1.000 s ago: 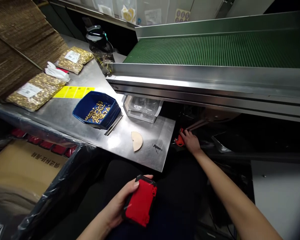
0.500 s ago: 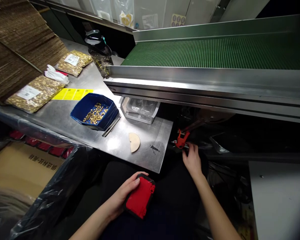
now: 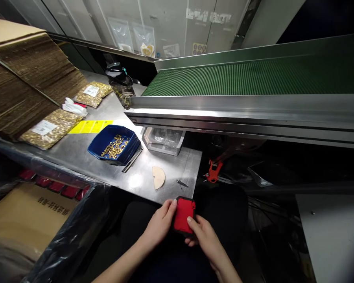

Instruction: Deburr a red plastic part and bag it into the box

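Observation:
A red case with black edges (image 3: 183,215) is held above my lap, just off the table's front corner. My left hand (image 3: 161,221) grips its left side, thumb near the top edge. On the other side my right hand (image 3: 205,237) closes round the lower right, its thumb lying on the red face and its fingers partly underneath. Beyond the case, small nail clippers (image 3: 182,183) and a tan half-disc (image 3: 158,177) lie on the metal table (image 3: 141,177). An orange-handled tool (image 3: 214,171) rests to the right of the table edge, apart from both hands.
A blue bin (image 3: 115,145) holds many small brass pieces. Behind it are yellow labels (image 3: 91,126), bags of brass parts (image 3: 51,129) and a jar (image 3: 120,86). A green conveyor (image 3: 238,78) crosses the right. A plastic-lined carton (image 3: 32,212) stands at lower left.
My right hand has left the orange-handled tool and come back to the red case, now gripping it too. The case has moved up and right. The camera view has tilted upward slightly.

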`<state>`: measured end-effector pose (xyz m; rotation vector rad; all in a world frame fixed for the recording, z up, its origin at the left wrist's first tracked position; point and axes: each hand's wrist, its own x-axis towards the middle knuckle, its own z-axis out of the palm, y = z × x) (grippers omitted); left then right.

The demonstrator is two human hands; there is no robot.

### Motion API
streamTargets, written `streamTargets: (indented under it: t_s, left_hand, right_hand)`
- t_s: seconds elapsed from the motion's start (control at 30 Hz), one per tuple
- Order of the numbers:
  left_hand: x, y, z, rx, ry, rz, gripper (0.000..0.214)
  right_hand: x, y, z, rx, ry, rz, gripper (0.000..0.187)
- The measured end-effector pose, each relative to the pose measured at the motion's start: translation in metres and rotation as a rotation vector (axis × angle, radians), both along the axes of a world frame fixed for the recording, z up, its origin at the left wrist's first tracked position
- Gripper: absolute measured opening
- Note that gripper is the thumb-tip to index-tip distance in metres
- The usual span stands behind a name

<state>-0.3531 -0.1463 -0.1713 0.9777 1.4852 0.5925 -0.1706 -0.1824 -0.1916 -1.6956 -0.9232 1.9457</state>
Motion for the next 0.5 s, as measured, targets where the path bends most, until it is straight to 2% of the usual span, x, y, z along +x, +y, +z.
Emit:
streamTargets:
  t_s: [0.13,0.2,0.27,0.37,0.5]
  left_hand:
    - [-0.023,0.015,0.005,0.172,0.270,-0.012,0.028]
    - [-0.033,0.028,0.010,0.250,0.324,-0.038,0.021]
    - [-0.041,0.048,0.016,0.335,0.351,-0.050,0.024]
    - [-0.046,0.092,0.024,0.483,0.392,-0.004,0.026]
    - [-0.041,0.170,0.027,0.667,0.470,0.137,0.020]
  right_hand:
    - [-0.001,0.024,-0.007,0.077,-0.164,-0.019,0.075]
    - [-0.007,0.037,-0.006,0.125,-0.220,-0.010,0.071]
    - [-0.014,0.049,-0.002,0.175,-0.274,0.014,0.064]
    - [-0.020,0.058,0.005,0.251,-0.403,0.053,0.060]
    - [-0.015,0.049,0.011,0.317,-0.614,0.081,0.058]
